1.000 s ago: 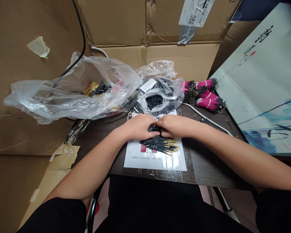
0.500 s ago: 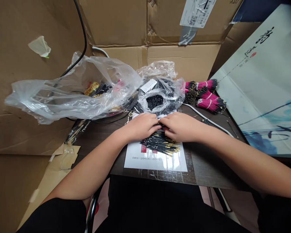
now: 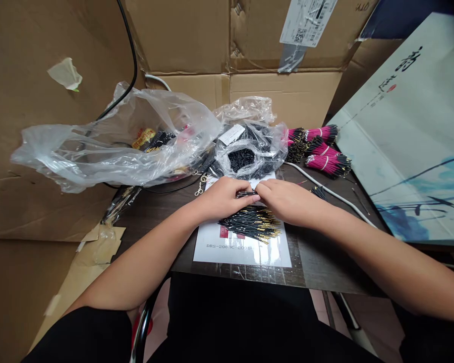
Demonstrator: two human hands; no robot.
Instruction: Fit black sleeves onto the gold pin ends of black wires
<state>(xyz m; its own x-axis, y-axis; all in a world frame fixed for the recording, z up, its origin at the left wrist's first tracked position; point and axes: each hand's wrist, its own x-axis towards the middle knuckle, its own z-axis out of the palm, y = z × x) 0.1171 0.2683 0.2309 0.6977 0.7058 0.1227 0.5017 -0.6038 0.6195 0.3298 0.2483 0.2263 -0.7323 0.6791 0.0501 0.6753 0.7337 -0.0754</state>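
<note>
My left hand [image 3: 225, 197] is closed around a few thin black wires [image 3: 246, 193], which lie between its thumb and fingers. At the right end of these wires, the fingers of my right hand [image 3: 283, 202] are pinched together; the fingertips are partly hidden. Just below both hands, a pile of short black wires with gold-coloured ends [image 3: 249, 224] lies on a printed white sheet [image 3: 212, 256]. Behind the hands stands an open clear plastic bag [image 3: 270, 160] that holds small black tube-like pieces [image 3: 242, 160].
A large clear plastic bag [image 3: 109, 151] spreads over the left back of the dark table [image 3: 325, 257]. Tied bundles of pink wires [image 3: 327, 164] lie at the back right, near a white cable [image 3: 336, 194]. Cardboard walls [image 3: 181, 40] and a pale printed bag [image 3: 412, 126] surround the table.
My right hand has shifted slightly right, leaving a wider gap between the hands. The wires in my left hand now show more plainly. The pile below looks unchanged.
</note>
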